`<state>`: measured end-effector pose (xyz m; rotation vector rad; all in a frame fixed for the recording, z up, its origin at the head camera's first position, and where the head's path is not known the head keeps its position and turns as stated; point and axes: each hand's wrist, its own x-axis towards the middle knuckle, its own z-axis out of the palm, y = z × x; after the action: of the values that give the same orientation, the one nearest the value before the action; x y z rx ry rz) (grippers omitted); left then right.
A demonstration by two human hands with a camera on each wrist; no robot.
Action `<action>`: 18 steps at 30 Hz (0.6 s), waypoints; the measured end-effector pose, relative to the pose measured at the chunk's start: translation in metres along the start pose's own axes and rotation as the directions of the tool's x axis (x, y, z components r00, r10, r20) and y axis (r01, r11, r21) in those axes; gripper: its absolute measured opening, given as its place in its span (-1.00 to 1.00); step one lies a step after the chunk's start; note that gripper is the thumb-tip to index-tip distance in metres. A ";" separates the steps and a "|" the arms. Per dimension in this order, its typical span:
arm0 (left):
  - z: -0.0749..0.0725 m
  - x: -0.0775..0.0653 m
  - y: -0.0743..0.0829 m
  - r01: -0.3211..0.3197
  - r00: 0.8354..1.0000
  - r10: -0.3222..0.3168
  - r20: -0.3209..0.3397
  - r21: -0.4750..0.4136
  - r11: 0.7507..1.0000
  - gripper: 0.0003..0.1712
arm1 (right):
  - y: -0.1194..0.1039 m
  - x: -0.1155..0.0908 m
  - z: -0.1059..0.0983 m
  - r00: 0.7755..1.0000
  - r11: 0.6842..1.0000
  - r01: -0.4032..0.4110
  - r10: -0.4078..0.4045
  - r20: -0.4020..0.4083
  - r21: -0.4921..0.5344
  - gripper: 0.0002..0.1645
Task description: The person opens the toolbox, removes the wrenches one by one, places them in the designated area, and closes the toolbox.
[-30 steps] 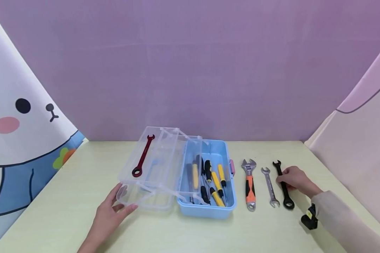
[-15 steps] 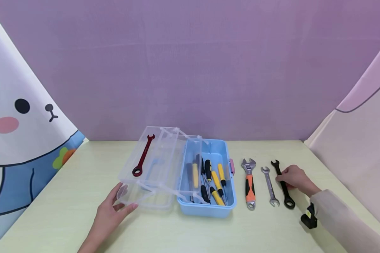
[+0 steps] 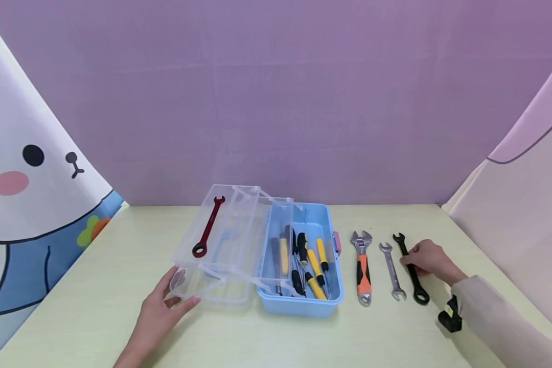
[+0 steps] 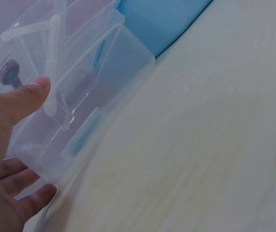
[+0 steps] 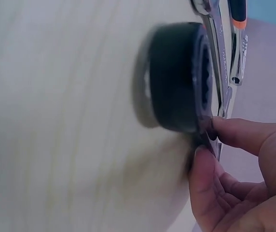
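Observation:
On the table stands a light-blue toolbox point(image 3: 299, 306), its clear lid and tray point(image 3: 239, 245) folded out to the left. A dark-red combination wrench point(image 3: 207, 227) lies in the tray. My left hand point(image 3: 154, 317) rests at the lid's near left corner, thumb and fingers spread along it. At the far right my right hand point(image 3: 434, 263) pinches a black combination wrench point(image 3: 415, 280) near its middle between thumb and fingers. Its ring end point(image 5: 176, 77) looms large in the right wrist view. Beside it lie a silver open-end wrench point(image 3: 392, 271) and an orange-handled adjustable wrench point(image 3: 363, 271).
Several yellow and black screwdrivers point(image 3: 314, 263) lie inside the box. A pink latch point(image 3: 337, 243) projects from its right side. Purple cloth point(image 3: 276, 102) hangs behind the table, with printed cloth point(image 3: 37, 204) at the left and another panel point(image 3: 529, 204) at the right.
The black wrench has turned slightly, its open end shifting a little left and its ring end a little right. My left hand holds its place at the lid.

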<state>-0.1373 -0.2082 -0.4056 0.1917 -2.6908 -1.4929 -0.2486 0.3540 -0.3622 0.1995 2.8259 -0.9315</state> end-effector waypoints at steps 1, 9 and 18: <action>0.000 0.000 0.000 -0.003 1.000 0.003 -0.002 -0.002 1.000 0.08 | 0.000 0.001 0.000 1.000 1.000 0.001 -0.001 0.004 -0.005 -0.75; 0.000 0.000 -0.001 0.015 1.000 -0.015 0.016 0.003 1.000 0.10 | 0.001 0.003 0.000 0.999 0.999 0.023 -0.023 0.024 -0.031 -0.65; 0.000 0.000 0.000 0.005 1.000 -0.005 0.005 0.001 1.000 0.09 | 0.000 0.002 -0.001 0.999 0.999 0.013 -0.011 0.052 -0.036 -0.66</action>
<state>-0.1369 -0.2081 -0.4055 0.1947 -2.6973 -1.4954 -0.2511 0.3550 -0.3616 0.1514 2.7974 -0.8748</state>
